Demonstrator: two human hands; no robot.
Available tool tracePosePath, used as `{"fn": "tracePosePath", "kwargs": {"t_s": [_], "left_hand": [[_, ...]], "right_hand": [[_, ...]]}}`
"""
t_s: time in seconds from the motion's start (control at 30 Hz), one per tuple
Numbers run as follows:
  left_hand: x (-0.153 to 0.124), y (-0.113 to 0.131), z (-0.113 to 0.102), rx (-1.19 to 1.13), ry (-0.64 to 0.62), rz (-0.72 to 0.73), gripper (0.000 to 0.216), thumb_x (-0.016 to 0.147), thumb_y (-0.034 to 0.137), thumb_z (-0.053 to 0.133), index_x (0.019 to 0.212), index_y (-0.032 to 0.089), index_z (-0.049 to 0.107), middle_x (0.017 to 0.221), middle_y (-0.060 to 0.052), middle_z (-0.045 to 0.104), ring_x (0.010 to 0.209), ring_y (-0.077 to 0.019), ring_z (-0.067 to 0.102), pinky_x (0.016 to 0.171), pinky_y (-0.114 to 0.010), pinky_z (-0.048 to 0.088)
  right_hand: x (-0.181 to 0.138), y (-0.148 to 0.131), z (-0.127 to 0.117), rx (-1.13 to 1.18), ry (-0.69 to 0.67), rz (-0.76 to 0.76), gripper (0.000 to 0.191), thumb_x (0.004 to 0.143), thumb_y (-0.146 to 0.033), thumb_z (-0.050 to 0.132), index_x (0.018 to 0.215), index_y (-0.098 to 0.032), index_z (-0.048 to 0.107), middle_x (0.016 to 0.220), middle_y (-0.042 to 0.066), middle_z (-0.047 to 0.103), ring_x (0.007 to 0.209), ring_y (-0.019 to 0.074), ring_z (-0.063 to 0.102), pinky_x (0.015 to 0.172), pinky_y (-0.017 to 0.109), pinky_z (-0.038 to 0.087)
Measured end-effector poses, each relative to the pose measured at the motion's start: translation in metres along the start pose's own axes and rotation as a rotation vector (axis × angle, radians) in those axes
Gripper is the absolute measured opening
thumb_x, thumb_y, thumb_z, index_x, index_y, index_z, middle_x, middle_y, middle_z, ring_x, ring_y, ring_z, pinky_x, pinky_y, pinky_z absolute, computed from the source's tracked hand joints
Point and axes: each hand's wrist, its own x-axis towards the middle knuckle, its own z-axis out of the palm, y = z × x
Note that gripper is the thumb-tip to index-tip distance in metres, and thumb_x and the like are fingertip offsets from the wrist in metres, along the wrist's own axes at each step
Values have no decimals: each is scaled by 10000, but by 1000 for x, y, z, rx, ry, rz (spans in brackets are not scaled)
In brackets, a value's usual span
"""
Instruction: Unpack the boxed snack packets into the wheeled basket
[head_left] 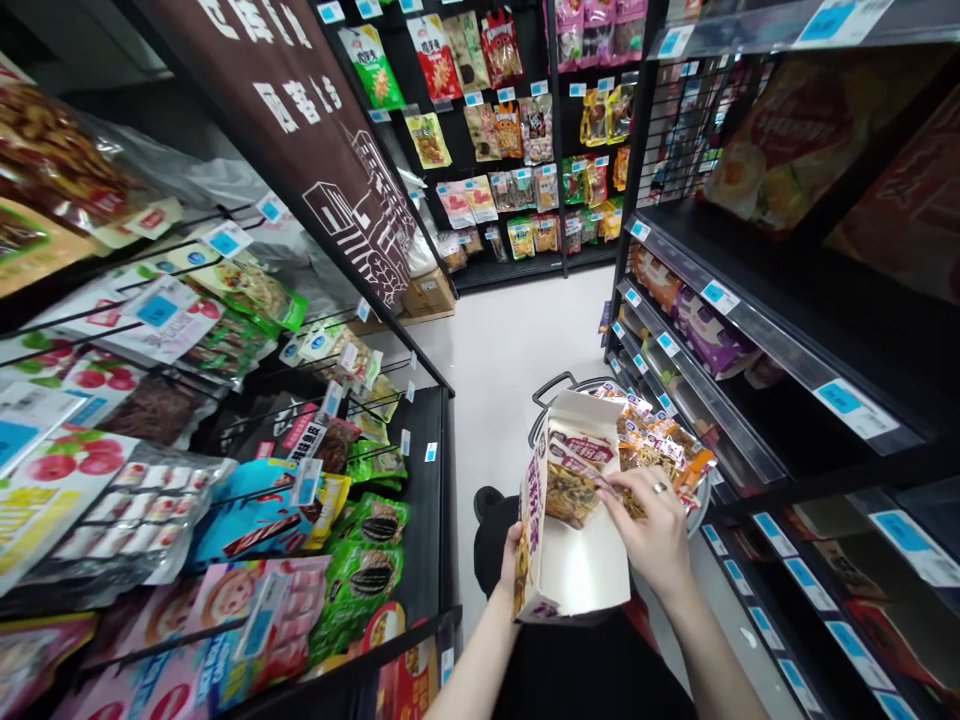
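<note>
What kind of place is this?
It's most likely a shop that sells snacks: bright snack packets hang in rows, and blue-and-white price tags line the shelves.

both forearms are held forward; the left grip is cupped, partly hidden, while the right grip is angled inward, fingertips pinched.

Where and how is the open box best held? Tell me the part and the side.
Probably hold the box by its printed outer wall, coming from the person's left, where the left hand is. That wall is a flat panel, and its open side faces up toward the camera, so this grip should leave access to the packet inside.
</note>
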Motion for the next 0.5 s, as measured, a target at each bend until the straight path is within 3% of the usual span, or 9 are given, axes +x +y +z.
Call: {"fn": "tracePosePath", "kwargs": {"t_s": [0.1, 0.17, 0.23, 0.33, 0.4, 0.5], "left_hand": [[-1, 0, -2, -1, -13, -12, 507, 783, 479, 644, 1089, 79, 704, 990, -145, 747, 1054, -321, 661, 995, -427, 461], [-2, 0, -3, -8, -24, -14, 432, 791, 460, 639, 1013, 102, 733, 883, -106, 765, 923, -279, 708, 908, -371, 518], [-4, 0, -4, -12, -30, -19, 371, 803, 445, 627, 927, 118, 752, 780, -71, 765, 795, -237, 726, 823, -323, 549], [-6, 0, -5, 1, -27, -48, 384, 824, 432, 592, 947, 99, 739, 736, -72, 757, 735, -234, 726, 789, -340, 558], [-7, 0, -4, 13, -24, -66, 424, 825, 437, 579, 1016, 84, 717, 743, -83, 756, 752, -254, 726, 797, -374, 558], [-7, 1, -1, 21, -32, -72, 479, 812, 463, 590, 1092, 87, 691, 771, -89, 759, 790, -273, 723, 808, -399, 553]], "right_hand": [[-4, -3, -1, 74, -126, 86, 103, 866, -294, 626, 801, -242, 688, 762, 23, 659, 777, 204, 508, 706, 335, 418], [-5, -5, -3, 248, -95, 206, 137, 865, -329, 625, 789, -238, 694, 771, 28, 661, 794, 202, 533, 713, 334, 437], [-4, -4, -7, 526, 90, 347, 177, 860, -395, 624, 854, -228, 682, 806, 35, 658, 809, 194, 578, 720, 330, 473], [1, 6, -15, 980, 360, 516, 221, 849, -473, 615, 908, -260, 622, 763, -9, 604, 689, 141, 586, 630, 278, 502], [2, 23, -18, 1174, 358, 541, 187, 857, -468, 594, 878, -282, 596, 651, -52, 502, 490, 86, 467, 459, 205, 427], [-6, 62, -19, 1164, 258, 471, 210, 887, -464, 520, 851, -277, 608, 533, -86, 356, 324, 62, 199, 305, 207, 263]]}}
